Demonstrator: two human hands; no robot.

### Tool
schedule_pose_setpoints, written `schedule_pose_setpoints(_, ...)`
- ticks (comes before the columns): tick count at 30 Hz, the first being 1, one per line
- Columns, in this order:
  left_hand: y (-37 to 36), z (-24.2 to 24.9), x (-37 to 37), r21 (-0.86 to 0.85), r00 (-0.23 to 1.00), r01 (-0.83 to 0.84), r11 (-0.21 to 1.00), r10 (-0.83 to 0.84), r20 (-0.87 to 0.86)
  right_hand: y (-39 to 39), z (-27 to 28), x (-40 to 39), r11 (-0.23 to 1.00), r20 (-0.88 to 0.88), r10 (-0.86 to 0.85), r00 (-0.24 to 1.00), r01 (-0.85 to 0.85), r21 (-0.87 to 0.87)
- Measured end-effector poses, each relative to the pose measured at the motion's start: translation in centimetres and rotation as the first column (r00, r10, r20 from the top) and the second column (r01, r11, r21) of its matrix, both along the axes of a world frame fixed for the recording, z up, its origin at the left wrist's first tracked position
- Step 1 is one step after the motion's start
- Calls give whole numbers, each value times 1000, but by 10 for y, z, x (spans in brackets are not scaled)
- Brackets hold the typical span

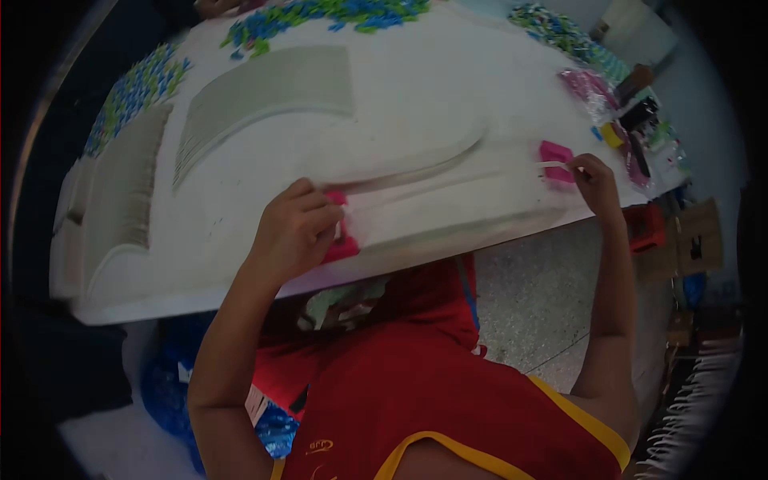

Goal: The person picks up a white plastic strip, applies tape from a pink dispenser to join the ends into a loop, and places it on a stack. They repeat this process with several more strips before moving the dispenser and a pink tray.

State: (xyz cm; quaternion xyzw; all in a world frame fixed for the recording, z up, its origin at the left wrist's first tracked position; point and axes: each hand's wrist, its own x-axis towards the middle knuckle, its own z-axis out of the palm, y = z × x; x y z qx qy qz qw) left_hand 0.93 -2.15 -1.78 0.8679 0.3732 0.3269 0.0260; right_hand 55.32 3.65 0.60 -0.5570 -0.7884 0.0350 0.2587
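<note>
My left hand is closed at a pink block near the table's front edge. Its fingertips pinch a white piece that looks like a strip end and lies over the block; the fingers partly hide it. Far to the right, my right hand pinches the end of a narrow white strip, which crosses a second pink block. Between the two blocks, the pale strip blends into the white table. Just behind lies a long bundle of white strips, curving up at its right end.
Wide stacks of pale strips lie at the back and left. Piles of small green and blue pieces line the far edge. Plastic bags, a yellow item and black items crowd the right end. A red crate stands below.
</note>
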Motion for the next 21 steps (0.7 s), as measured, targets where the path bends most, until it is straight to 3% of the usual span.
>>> schedule_pose_setpoints(3, 7, 6, 18, 7, 996, 79, 997, -79, 50, -3, 20, 7, 996, 26, -91, 995, 91, 16)
schedule_pose_setpoints(5, 10, 15, 21, -190, 986, 90, 978, -60, 155, -3, 28, 13, 992, 23, -117, 993, 118, -52)
schedule_pose_setpoints(6, 12, 17, 17, -157, 982, 126, 980, -100, 162, -5, 31, 15, 992, 1, -109, 994, 109, -64)
schedule_pose_setpoints(7, 14, 17, 8, -417, 941, 159, 895, -9, 339, -6, 34, 15, 992, -22, -100, 995, 98, -74)
schedule_pose_setpoints(8, 17, 18, 1, -638, 878, 237, 732, 120, 464, -5, 35, 17, 984, -43, -93, 995, 85, -154)
schedule_pose_setpoints(10, 21, 28, -14, -706, 683, 444, 551, 302, 665, -4, 36, 14, 941, -206, -38, 978, -34, -337)
schedule_pose_setpoints(12, 21, 29, -34, -501, 332, 707, 499, 392, 858, 6, 23, 11, 866, -376, 52, 925, -229, -444)
schedule_pose_setpoints(13, 26, 17, -52, -412, 237, 762, 499, 376, 896, 7, 18, 1, 851, -395, 77, 916, -267, -453)
schedule_pose_setpoints(14, 31, 4, -68, -321, 143, 811, 489, 366, 919, 3, 14, -17, 775, -581, -18, 814, -356, -522)
schedule_pose_setpoints(15, 33, 1, -77, -291, 141, 824, 486, 321, 936, 0, 12, -39, 775, -558, -50, 828, -320, -545)
schedule_pose_setpoints(16, 34, 1, -83, -261, 134, 833, 487, 280, 951, 0, 6, -61, 771, -642, 4, 767, -411, -486)
schedule_pose_setpoints(17, 33, -3, -85, -260, 148, 849, 460, 265, 953, 0, 4, -84, 699, -767, -62, 638, -521, -490)
schedule_pose_setpoints(18, 29, -7, -88, -271, 123, 821, 502, 308, 943, 7, -7, -108, 634, -904, -67, 422, -681, -365)
schedule_pose_setpoints(20, 27, -6, -88, -291, 107, 789, 541, 346, 932, 15, -12, -161, 475, -971, -224, 82, -861, -182)
schedule_pose_setpoints(21, 27, -6, -86, -314, 139, 794, 521, 346, 928, 18, -9, -190, 435, -968, -249, 33, -889, -142)
